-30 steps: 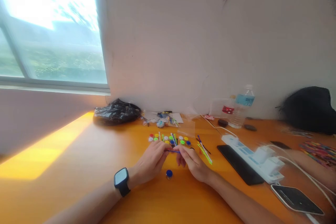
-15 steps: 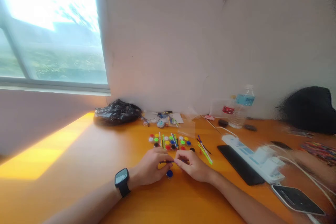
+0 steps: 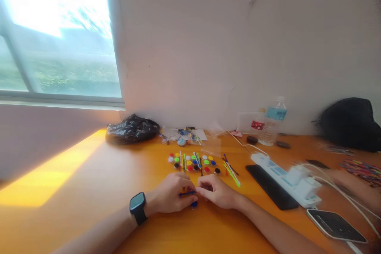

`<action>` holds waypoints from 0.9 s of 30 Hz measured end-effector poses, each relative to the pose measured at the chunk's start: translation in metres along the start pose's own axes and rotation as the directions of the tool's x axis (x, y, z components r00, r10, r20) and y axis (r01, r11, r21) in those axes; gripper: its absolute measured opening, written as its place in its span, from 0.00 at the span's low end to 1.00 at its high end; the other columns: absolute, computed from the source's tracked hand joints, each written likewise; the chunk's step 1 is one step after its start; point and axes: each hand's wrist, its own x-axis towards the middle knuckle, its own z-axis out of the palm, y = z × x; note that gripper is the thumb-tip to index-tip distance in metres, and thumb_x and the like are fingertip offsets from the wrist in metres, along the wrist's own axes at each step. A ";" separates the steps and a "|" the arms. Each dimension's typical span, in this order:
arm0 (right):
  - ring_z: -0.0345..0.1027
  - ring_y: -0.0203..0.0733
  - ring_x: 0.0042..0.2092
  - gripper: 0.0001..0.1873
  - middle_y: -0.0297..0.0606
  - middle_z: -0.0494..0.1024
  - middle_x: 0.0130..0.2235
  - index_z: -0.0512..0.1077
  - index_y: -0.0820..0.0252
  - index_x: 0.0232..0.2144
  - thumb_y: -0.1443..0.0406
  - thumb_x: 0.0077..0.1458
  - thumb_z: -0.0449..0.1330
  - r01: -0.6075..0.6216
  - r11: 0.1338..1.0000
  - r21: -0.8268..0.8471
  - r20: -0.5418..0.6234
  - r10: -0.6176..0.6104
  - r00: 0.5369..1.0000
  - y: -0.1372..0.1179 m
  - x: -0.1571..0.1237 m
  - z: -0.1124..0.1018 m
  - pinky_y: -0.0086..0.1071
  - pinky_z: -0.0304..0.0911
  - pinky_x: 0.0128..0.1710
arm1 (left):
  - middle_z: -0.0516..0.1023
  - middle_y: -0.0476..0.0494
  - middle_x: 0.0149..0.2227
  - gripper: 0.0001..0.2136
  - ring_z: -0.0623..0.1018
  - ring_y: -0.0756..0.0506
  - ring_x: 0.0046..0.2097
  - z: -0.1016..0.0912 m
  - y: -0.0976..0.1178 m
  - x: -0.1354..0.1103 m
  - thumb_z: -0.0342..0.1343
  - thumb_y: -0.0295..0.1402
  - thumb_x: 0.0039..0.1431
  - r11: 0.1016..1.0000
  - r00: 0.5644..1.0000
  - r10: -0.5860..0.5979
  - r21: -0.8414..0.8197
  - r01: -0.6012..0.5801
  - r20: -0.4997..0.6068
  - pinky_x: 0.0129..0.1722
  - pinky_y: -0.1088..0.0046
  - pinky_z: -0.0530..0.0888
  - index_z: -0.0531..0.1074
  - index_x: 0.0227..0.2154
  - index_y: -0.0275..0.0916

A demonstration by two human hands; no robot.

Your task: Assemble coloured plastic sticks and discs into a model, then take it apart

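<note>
My left hand (image 3: 174,193), a watch on its wrist, pinches a thin blue plastic strip (image 3: 187,193) that resembles a cable tie. The fingertips of my right hand (image 3: 218,191) are closed at the strip's right end, touching or nearly touching the left fingers; the end itself is hidden. Just below the left fingertips a small round pot with a blue lid (image 3: 194,204) sits on the table, partly covered. Beyond both hands stand several little pots with coloured lids (image 3: 189,162). More thin strips lie among them, and a loose group of strips (image 3: 231,170) lies to their right.
On the wooden table (image 3: 133,174), a black plastic bag (image 3: 133,129) lies at the back left. A white power strip (image 3: 282,178), a black flat slab (image 3: 270,186) and a phone-like device (image 3: 336,225) are on the right. Bottles (image 3: 268,131) stand by the wall.
Both hands and the blue strip have moved slightly down, towards me. The left fingers now cover more of the blue-lidded pot.
</note>
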 end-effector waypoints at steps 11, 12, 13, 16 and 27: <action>0.62 0.34 0.26 0.23 0.32 0.72 0.23 0.69 0.60 0.28 0.48 0.62 0.62 -0.080 0.985 0.154 0.061 0.072 0.996 0.000 0.000 -0.003 0.28 0.54 0.27 | 0.80 0.47 0.32 0.06 0.76 0.47 0.34 -0.001 -0.002 0.000 0.63 0.39 0.61 0.999 0.999 -0.008 0.053 0.010 -0.031 0.35 0.71 0.68 0.78 0.34 0.42; 0.61 0.34 0.26 0.22 0.31 0.71 0.23 0.69 0.60 0.28 0.49 0.62 0.62 -0.081 0.988 0.131 0.068 0.072 0.995 0.000 0.000 -0.003 0.28 0.53 0.27 | 0.81 0.48 0.32 0.06 0.76 0.47 0.34 0.000 -0.005 0.000 0.63 0.38 0.62 0.998 0.999 -0.013 0.054 0.014 -0.032 0.35 0.72 0.68 0.78 0.34 0.42; 0.61 0.34 0.26 0.21 0.31 0.70 0.23 0.70 0.60 0.28 0.50 0.62 0.62 -0.078 0.991 0.105 0.072 0.070 0.995 0.000 0.000 -0.003 0.28 0.53 0.26 | 0.81 0.48 0.32 0.06 0.76 0.47 0.34 0.000 -0.007 0.000 0.63 0.38 0.62 0.998 0.999 -0.019 0.052 0.021 -0.034 0.35 0.72 0.68 0.78 0.33 0.42; 0.58 0.33 0.26 0.20 0.30 0.68 0.23 0.70 0.61 0.27 0.52 0.63 0.61 -0.050 0.998 0.031 0.062 0.048 0.997 0.001 0.001 -0.003 0.28 0.50 0.26 | 0.80 0.48 0.31 0.06 0.75 0.48 0.33 0.002 -0.010 0.000 0.63 0.37 0.62 0.998 0.999 -0.037 0.044 0.038 -0.031 0.33 0.73 0.66 0.78 0.33 0.42; 0.53 0.32 0.27 0.20 0.28 0.64 0.24 0.71 0.62 0.26 0.52 0.59 0.65 -0.044 0.999 0.029 0.024 0.044 0.999 0.003 0.004 -0.003 0.28 0.48 0.26 | 0.79 0.47 0.31 0.07 0.74 0.48 0.32 0.003 -0.004 0.000 0.60 0.37 0.64 0.999 1.000 -0.008 0.037 0.009 -0.028 0.32 0.72 0.66 0.76 0.32 0.40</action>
